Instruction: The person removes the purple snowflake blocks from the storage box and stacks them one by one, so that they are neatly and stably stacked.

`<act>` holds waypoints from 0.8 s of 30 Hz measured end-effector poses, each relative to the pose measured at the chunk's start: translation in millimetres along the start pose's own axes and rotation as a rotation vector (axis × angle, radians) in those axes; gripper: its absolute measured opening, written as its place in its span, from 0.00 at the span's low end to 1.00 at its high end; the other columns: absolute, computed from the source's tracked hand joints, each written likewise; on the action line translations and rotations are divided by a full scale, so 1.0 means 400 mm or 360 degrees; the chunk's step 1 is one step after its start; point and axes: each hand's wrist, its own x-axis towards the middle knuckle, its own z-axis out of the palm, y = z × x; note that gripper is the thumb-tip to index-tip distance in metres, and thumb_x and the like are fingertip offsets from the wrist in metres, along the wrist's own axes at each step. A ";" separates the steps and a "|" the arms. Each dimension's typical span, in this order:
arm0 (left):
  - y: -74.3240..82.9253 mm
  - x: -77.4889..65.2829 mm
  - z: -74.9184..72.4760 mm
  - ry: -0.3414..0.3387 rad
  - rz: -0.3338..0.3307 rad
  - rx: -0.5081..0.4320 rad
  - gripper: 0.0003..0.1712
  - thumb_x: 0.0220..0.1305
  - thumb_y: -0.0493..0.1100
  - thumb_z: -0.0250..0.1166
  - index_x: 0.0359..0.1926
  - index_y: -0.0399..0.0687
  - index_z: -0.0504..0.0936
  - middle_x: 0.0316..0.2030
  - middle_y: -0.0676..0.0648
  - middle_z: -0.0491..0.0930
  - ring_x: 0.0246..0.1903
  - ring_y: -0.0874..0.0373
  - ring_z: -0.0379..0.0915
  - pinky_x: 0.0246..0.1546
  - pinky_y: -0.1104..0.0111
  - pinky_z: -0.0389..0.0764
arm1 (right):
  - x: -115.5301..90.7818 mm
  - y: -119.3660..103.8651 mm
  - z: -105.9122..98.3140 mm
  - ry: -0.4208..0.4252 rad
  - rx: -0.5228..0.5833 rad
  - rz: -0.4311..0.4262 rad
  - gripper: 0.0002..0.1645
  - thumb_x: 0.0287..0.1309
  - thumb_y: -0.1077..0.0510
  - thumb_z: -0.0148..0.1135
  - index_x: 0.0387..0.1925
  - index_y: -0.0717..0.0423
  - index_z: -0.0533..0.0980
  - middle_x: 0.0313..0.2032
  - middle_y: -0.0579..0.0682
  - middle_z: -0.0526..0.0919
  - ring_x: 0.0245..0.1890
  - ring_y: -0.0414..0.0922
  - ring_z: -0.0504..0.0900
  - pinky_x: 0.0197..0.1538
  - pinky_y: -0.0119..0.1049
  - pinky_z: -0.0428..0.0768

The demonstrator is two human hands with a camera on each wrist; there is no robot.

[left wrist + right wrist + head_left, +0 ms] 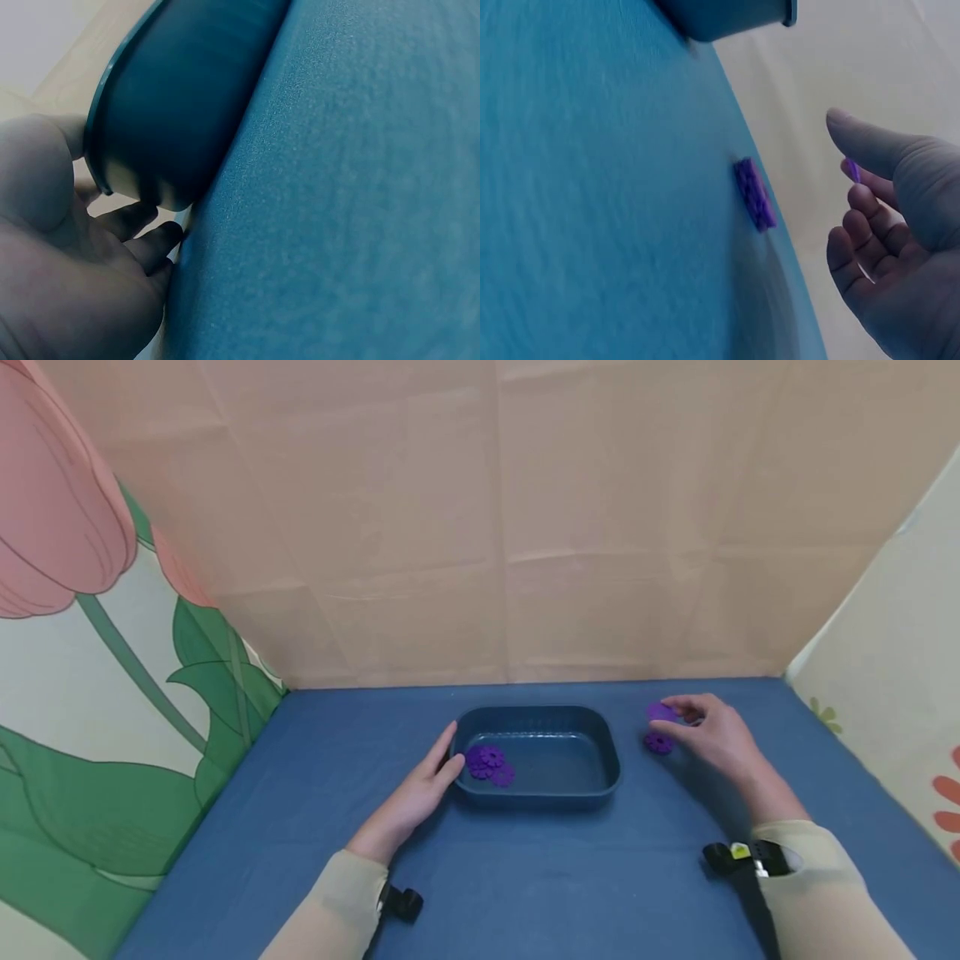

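A dark blue rectangular tray [543, 795] stands on the table. My left hand [416, 793] holds its left end, the thumb at the near corner and the fingers along the side; the left wrist view shows this hand [75, 247] against the outer wall. Several purple flower-shaped discs [489, 762] lie at the tray's left inside. Right of the tray, my right hand [712, 733] pinches a purple flower-shaped disc [660, 712] between thumb and forefinger, above the table. Below it sits another purple piece [658, 743], thick like a small stack in the right wrist view [754, 193].
A blue cloth [525, 885] covers the table. Behind it rises a creased beige sheet [502, 527]. A wall with painted tulips [60, 502] borders the left, and a pale wall [892, 652] borders the right. Small black devices sit on both wrists.
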 end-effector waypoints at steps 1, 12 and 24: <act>0.000 0.000 0.000 -0.0001 -0.0001 0.0001 0.38 0.65 0.77 0.49 0.70 0.96 0.41 0.75 0.74 0.39 0.78 0.63 0.30 0.77 0.47 0.41 | 0.000 0.005 0.000 -0.0020 -0.0009 -0.0001 0.42 0.54 0.29 0.66 0.58 0.53 0.77 0.54 0.60 0.76 0.52 0.56 0.73 0.43 0.43 0.72; 0.003 -0.006 0.000 0.0004 -0.0001 0.0004 0.37 0.66 0.76 0.49 0.71 0.95 0.42 0.75 0.74 0.39 0.78 0.63 0.30 0.77 0.48 0.41 | 0.000 0.039 0.011 -0.0178 -0.0048 0.0051 0.40 0.53 0.29 0.67 0.57 0.53 0.78 0.51 0.60 0.81 0.51 0.55 0.76 0.47 0.45 0.72; 0.003 -0.008 0.000 0.0004 -0.0007 -0.0004 0.37 0.66 0.76 0.49 0.71 0.95 0.42 0.75 0.74 0.39 0.78 0.63 0.30 0.77 0.47 0.41 | -0.007 0.052 0.022 -0.0278 -0.0064 0.0062 0.41 0.55 0.30 0.66 0.58 0.54 0.78 0.51 0.60 0.81 0.48 0.54 0.75 0.47 0.46 0.75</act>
